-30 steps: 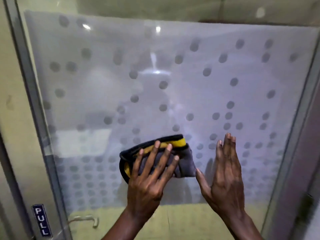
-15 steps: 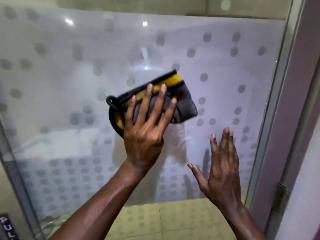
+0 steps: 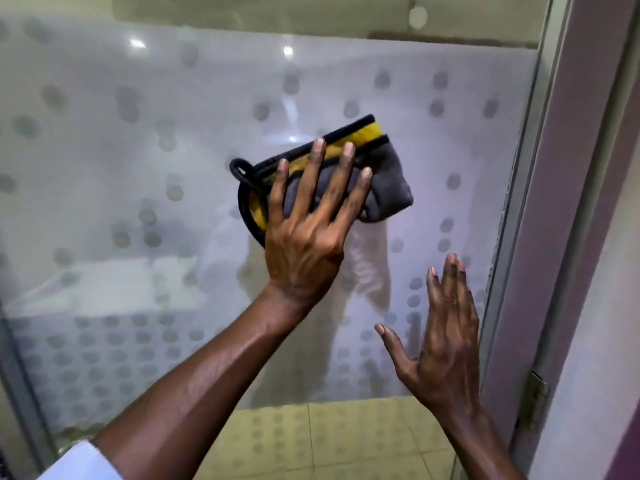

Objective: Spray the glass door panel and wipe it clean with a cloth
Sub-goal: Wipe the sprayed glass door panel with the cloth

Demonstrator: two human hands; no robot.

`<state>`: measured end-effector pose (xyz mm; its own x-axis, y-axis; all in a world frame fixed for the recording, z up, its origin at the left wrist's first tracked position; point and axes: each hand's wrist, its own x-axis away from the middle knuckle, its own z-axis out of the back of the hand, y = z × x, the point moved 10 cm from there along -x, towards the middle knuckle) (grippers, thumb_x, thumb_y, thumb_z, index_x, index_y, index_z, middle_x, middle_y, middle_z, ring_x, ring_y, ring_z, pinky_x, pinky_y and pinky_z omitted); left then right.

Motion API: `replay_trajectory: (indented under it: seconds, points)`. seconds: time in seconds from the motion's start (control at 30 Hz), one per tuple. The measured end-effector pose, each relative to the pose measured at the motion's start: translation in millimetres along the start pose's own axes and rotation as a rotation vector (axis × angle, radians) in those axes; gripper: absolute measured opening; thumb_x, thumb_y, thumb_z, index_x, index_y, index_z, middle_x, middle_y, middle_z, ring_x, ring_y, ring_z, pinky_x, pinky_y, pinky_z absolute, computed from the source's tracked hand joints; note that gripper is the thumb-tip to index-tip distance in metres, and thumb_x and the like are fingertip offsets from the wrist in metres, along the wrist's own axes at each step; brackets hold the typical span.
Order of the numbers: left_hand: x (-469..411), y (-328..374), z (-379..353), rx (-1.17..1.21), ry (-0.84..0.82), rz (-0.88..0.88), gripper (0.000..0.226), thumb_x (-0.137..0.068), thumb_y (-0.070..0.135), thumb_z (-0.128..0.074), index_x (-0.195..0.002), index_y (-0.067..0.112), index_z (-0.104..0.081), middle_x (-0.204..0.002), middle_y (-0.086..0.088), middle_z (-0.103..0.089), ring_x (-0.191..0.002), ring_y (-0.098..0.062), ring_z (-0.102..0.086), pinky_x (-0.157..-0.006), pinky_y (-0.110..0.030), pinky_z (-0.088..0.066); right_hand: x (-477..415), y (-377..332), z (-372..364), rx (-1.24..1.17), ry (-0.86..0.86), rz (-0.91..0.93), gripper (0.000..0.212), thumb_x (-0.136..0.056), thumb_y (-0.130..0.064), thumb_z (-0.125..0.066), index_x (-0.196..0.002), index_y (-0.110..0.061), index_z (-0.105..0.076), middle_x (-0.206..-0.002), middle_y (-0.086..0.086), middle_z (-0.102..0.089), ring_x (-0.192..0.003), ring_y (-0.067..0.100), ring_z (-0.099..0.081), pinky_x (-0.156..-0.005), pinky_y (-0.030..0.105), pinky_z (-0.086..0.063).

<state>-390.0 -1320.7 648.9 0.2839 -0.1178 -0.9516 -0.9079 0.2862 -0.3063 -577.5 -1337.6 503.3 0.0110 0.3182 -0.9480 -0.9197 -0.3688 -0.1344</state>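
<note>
The frosted glass door panel (image 3: 138, 168) with grey dots fills the head view. A folded grey cloth (image 3: 388, 181) with yellow and black edging lies flat against the glass near the middle. My left hand (image 3: 308, 230) presses on the cloth with fingers spread and straight. My right hand (image 3: 443, 341) is lower and to the right, palm toward the glass, fingers straight, holding nothing. Whether it touches the glass I cannot tell. No spray bottle is in view.
The door's metal frame (image 3: 519, 237) and a purple-grey door jamb (image 3: 581, 202) run down the right side, with a hinge (image 3: 536, 396) low on it. Yellowish floor tiles (image 3: 329, 441) show through the clear strip at the bottom.
My left hand slid the cloth up and to the right across the glass. My right hand stayed low beside it, and my view turned right toward the door frame.
</note>
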Motion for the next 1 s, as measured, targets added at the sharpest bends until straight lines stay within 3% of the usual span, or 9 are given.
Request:
replay_trajectory:
  seconds: [0.13, 0.4, 0.63, 0.73, 0.8, 0.9, 1.0]
  points:
    - [5.7, 16.4, -3.8, 0.007, 0.007, -0.001, 0.056, -0.118, -0.004, -0.032, -0.162, 0.016, -0.059, -0.171, -0.008, -0.054, -0.162, -0.039, -0.048, -0.125, -0.066, -0.044, -2.0, 19.1, 2.9, -0.034, 0.014, -0.055, 0.110, -0.095, -0.063, -0.070, -0.172, 0.001, -0.025, -0.185, 0.021, -0.015, -0.174, 0.039, -0.016, -0.140, 0.051, -0.024]
    - [145.0, 77.7, -6.2, 0.094, -0.348, -0.211, 0.052, -0.122, 0.014, -0.027, -0.170, 0.016, -0.047, -0.180, -0.007, -0.041, -0.169, -0.038, -0.036, -0.127, -0.063, -0.041, 13.4, 43.5, 1.5, -0.068, -0.071, -0.001, 0.107, -0.093, -0.053, -0.068, -0.173, 0.000, -0.020, -0.186, 0.018, -0.010, -0.174, 0.040, -0.012, -0.142, 0.045, -0.018]
    - [-1.6, 65.3, -21.3, 0.027, -0.100, -0.202, 0.056, -0.117, 0.001, -0.030, -0.164, 0.016, -0.057, -0.172, -0.009, -0.053, -0.163, -0.040, -0.046, -0.125, -0.067, -0.045, 8.5, 52.0, 5.4, -0.078, -0.063, 0.017, 0.096, -0.095, -0.042, -0.065, -0.172, -0.001, -0.026, -0.186, 0.018, -0.015, -0.173, 0.041, -0.016, -0.136, 0.056, -0.030]
    - [-88.1, 51.4, -36.3, -0.054, 0.008, -0.179, 0.060, -0.117, 0.000, -0.025, -0.160, 0.019, -0.063, -0.167, -0.008, -0.058, -0.158, -0.040, -0.053, -0.124, -0.067, -0.047, 8.2, 53.9, 4.5, -0.083, -0.065, -0.001, 0.096, -0.096, -0.046, -0.065, -0.172, -0.002, -0.026, -0.186, 0.017, -0.015, -0.174, 0.040, -0.015, -0.139, 0.049, -0.024]
    - [-126.3, 45.0, -42.6, -0.108, 0.048, -0.151, 0.060, -0.113, -0.003, -0.035, -0.160, 0.024, -0.063, -0.168, -0.006, -0.058, -0.157, -0.038, -0.054, -0.126, -0.064, -0.046, 8.1, 55.3, 4.6, -0.074, -0.074, 0.006, 0.096, -0.096, -0.046, -0.066, -0.172, -0.003, -0.027, -0.186, 0.016, -0.014, -0.174, 0.039, -0.015, -0.140, 0.043, -0.020]
    - [-137.4, 44.1, -47.3, -0.094, 0.046, -0.128, 0.062, -0.109, -0.006, -0.048, -0.160, 0.026, -0.062, -0.169, -0.003, -0.058, -0.158, -0.035, -0.054, -0.128, -0.060, -0.045, 8.1, 56.6, 5.1, -0.076, -0.086, 0.020, 0.095, -0.096, -0.045, -0.067, -0.172, -0.004, -0.029, -0.186, 0.015, -0.015, -0.174, 0.038, -0.016, -0.139, 0.042, -0.022]
    - [-104.6, 61.0, -45.2, -0.058, 0.023, -0.167, 0.062, -0.109, -0.008, -0.048, -0.161, 0.023, -0.061, -0.171, -0.004, -0.056, -0.161, -0.035, -0.050, -0.128, -0.060, -0.044, 9.4, 60.4, 7.8, -0.118, -0.087, -0.002, 0.093, -0.096, -0.042, -0.066, -0.172, -0.004, -0.028, -0.186, 0.014, -0.016, -0.174, 0.035, -0.017, -0.138, 0.040, -0.026]
